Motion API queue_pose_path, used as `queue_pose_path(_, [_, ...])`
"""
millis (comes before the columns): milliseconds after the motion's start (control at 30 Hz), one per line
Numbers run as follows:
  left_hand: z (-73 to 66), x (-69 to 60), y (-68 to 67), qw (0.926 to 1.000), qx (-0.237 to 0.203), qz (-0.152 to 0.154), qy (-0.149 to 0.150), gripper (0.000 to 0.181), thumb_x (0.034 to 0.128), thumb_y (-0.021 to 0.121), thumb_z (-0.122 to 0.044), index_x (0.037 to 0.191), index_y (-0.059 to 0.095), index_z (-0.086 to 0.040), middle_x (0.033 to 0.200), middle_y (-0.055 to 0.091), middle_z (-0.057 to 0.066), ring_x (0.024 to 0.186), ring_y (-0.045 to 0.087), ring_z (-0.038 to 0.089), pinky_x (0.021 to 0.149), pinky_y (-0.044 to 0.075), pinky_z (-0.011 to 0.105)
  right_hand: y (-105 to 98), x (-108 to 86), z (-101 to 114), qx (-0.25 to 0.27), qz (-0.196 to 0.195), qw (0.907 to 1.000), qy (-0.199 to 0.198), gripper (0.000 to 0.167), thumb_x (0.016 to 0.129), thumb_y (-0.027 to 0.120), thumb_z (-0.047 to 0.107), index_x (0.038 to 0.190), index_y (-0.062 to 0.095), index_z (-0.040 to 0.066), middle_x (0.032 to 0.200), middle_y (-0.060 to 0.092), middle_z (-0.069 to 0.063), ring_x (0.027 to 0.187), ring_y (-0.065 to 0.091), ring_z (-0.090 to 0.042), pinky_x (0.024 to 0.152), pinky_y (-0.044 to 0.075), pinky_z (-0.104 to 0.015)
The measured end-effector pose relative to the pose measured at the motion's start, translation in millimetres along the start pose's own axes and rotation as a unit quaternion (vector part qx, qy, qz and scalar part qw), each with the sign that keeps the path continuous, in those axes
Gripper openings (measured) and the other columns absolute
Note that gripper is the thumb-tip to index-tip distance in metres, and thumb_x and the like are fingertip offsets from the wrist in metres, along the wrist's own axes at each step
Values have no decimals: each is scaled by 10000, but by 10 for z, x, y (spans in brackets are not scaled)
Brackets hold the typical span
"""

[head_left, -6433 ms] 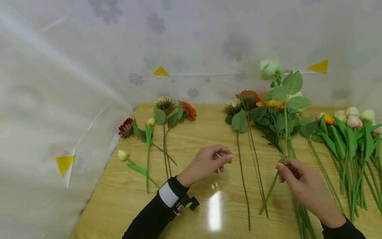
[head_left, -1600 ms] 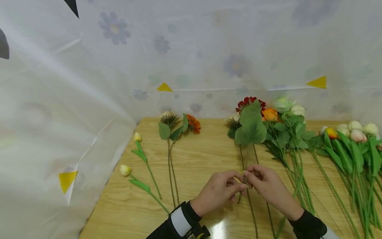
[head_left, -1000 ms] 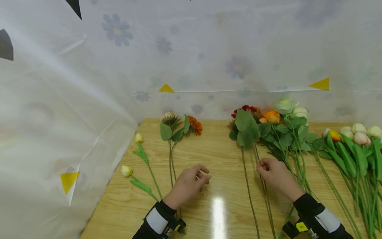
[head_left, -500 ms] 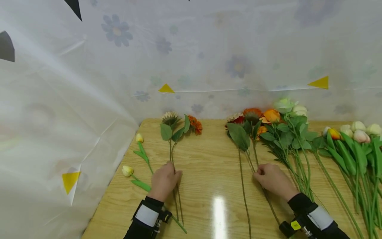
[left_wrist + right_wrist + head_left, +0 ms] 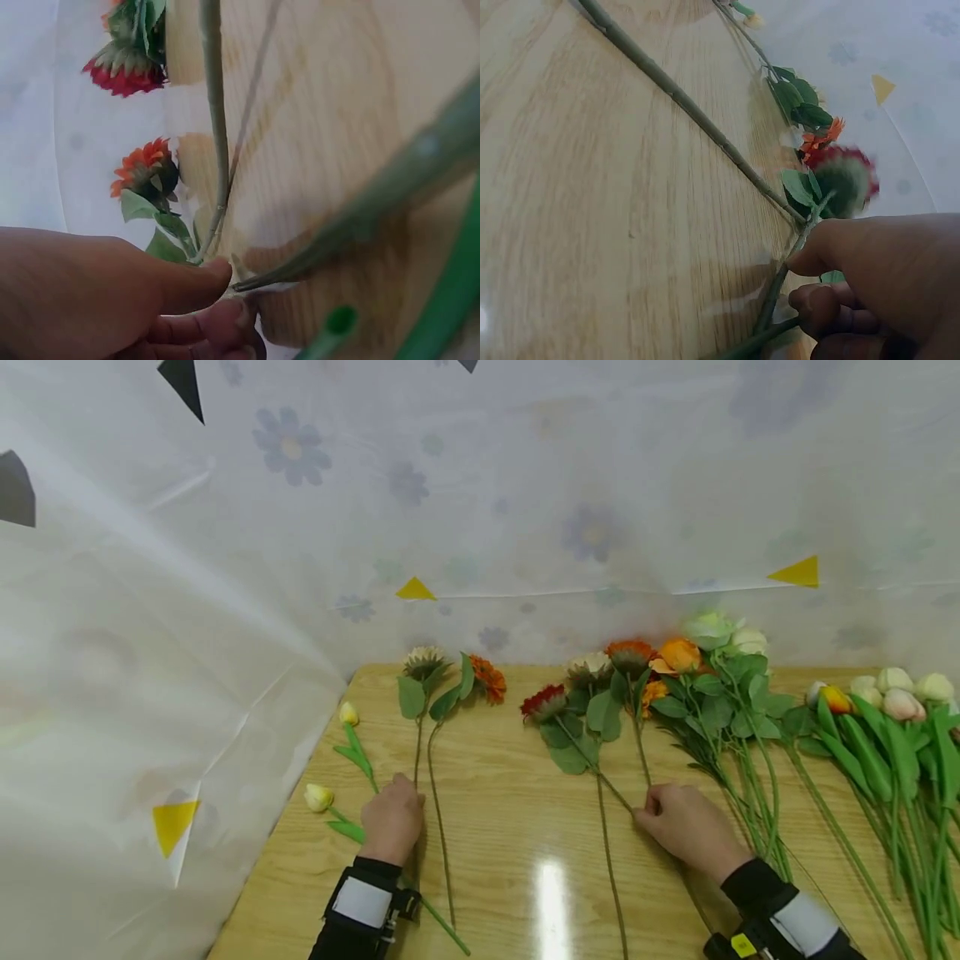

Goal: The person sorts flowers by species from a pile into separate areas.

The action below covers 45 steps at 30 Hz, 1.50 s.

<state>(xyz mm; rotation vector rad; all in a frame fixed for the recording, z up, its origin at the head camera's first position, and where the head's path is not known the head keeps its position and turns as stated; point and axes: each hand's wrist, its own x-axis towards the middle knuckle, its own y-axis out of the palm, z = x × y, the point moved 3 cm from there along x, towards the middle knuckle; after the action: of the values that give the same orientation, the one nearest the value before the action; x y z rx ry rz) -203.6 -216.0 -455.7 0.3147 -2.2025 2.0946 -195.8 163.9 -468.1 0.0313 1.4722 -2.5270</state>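
In the head view my left hand (image 5: 393, 818) pinches the stem of a cream, many-petalled flower (image 5: 425, 660) at the left of the table. Beside it lies an orange flower (image 5: 489, 679), its bent stem (image 5: 215, 105) close to my thumb in the left wrist view. My right hand (image 5: 690, 828) pinches a red, many-petalled flower (image 5: 545, 703) by its stem, the head tilted to the left. That flower's leaves lie over the stem of a second cream flower (image 5: 588, 667). Another orange flower (image 5: 632, 653) lies just behind, its stem passing under my right hand.
Two yellow tulips (image 5: 318, 797) lie at the table's left edge, partly behind my left hand. Orange and white roses (image 5: 678, 656) are grouped right of centre. Several tulips (image 5: 903, 703) lie at the far right. A plastic sheet (image 5: 480, 527) hangs behind the table (image 5: 517, 777).
The red flower has come from the far left to the right group, its head now swung left. A pale green rose went down at right. My left hand moved left onto the cream flower's stem.
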Motion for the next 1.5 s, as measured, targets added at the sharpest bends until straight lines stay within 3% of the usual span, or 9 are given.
queue_pose_path(133, [14,48,23,9980,-197,581,-184,258,946,670,-183,816,563,12,558,542,114,483,601,282,433,489,431,13,-2,5,-98,-124,9999,8,295,917,666,209,657,532,166,540,402,33,472,375,-127,486,257,-265])
queue_pose_path(367, [16,40,5,9988,-484,40,113,248,877,640,-66,652,542,-31,503,461,59,406,494,215,365,392,365,36,-3,-10,-135,-205,9997,2,323,922,666,203,637,517,168,536,373,37,468,355,-124,484,241,-266])
queue_pose_path(567, [50,68,25,9904,-1190,692,-153,357,933,583,-101,594,473,-114,492,355,-3,399,363,146,383,253,272,43,-31,-10,-177,-345,9992,-103,326,920,663,205,633,510,182,534,374,48,468,355,-113,479,235,-252])
queue_pose_path(900, [-91,104,-174,9672,-2404,814,-62,178,1007,554,-185,1020,637,-29,766,676,49,491,503,94,450,397,249,-63,-91,126,-224,-754,9956,-500,325,937,675,229,655,515,211,528,380,67,446,336,-72,462,242,-222])
queue_pose_path(967, [-179,118,-251,9544,-2856,860,83,178,1015,554,-188,1048,626,-28,805,679,56,517,520,102,473,417,255,-91,-117,207,-58,-875,9933,-751,313,947,675,222,674,523,223,526,369,84,439,311,-44,460,241,-206])
queue_pose_path(1067, [-357,105,-361,9229,-3684,1048,393,181,1022,566,-196,1079,602,-28,840,656,66,556,538,108,497,437,252,-115,-174,371,472,-866,9869,-1274,279,971,653,225,714,545,230,537,342,120,446,271,-2,467,248,-191])
queue_pose_path(1300, [-927,-60,-471,8021,-5464,2307,697,245,1027,567,-260,1157,545,-54,954,600,97,523,519,133,505,466,260,-69,-306,762,1833,-297,9545,-2332,168,1010,588,185,852,639,202,601,417,161,498,320,61,470,331,-183])
queue_pose_path(1400, [-1167,-115,-477,7771,-5688,2573,795,217,1019,582,-254,1130,550,-71,935,606,76,507,511,139,495,452,252,-25,-340,841,2279,138,9461,-2295,138,1027,559,204,952,671,172,632,482,141,512,384,50,477,382,-203])
queue_pose_path(1500, [-1368,-160,-473,7630,-5779,2732,965,184,1014,590,-241,1101,551,-84,914,615,56,503,527,170,489,454,255,5,-369,861,2574,466,9419,-2105,168,1039,536,242,967,661,156,630,501,107,504,411,33,474,401,-216])
